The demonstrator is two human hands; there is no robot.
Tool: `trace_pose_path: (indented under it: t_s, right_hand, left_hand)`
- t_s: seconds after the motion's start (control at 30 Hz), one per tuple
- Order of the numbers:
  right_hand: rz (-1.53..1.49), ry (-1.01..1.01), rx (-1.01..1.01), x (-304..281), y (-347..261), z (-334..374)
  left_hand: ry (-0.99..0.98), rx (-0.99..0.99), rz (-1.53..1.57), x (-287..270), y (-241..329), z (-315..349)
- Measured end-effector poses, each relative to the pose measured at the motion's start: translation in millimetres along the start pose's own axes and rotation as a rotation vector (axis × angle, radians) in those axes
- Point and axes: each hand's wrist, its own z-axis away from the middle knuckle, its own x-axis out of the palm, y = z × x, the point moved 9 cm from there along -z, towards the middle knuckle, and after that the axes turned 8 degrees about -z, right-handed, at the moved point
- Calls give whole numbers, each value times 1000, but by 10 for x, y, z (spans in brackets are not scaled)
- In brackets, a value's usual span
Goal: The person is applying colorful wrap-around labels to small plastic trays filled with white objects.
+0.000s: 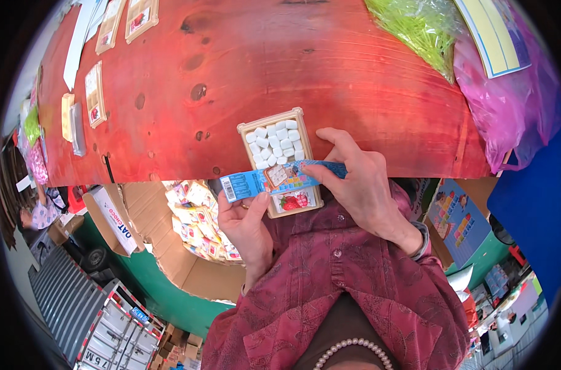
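Observation:
A tan plastic tray [298,115] filled with small white pillow-shaped pieces lies at the near edge of the red table. Its lower part holds a packet [296,200] with strawberries printed on it. Across the tray runs a blue printed paper strip [251,184], with a barcode at its left end. My left hand [251,231] pinches that end between thumb and fingers. At the other end, my right hand [354,179] grips the strip with its thumb and fingers, the index finger bent out above. The strip hides the tray's middle.
An open cardboard box [194,271] of small packets [200,222] stands below the table edge, left of me. Several similar trays [95,95] lie at the far left. Far right are a green bag [416,37] and a pink plastic bag [499,105]. A blue printed box [456,219] sits lower right.

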Motion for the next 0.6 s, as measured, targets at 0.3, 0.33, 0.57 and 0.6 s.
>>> trace_pose_path:
  t_s: [0.3, 0.33, 0.57, 0.6]
  right_hand:
    - [-160, -32, 10, -26, -11, 0]
    - [-159, -30, 10, -33, -24, 7]
    - [82, 341, -254, -362, -296, 136]
    - [201, 396, -318, -384, -351, 194]
  left_hand:
    - [-46, -74, 97, 15, 11, -28]
    - [-48, -74, 97, 33, 38, -27]
    - [-45, 60, 113, 166, 312, -30]
    - [-49, 91, 107, 185, 344, -21]
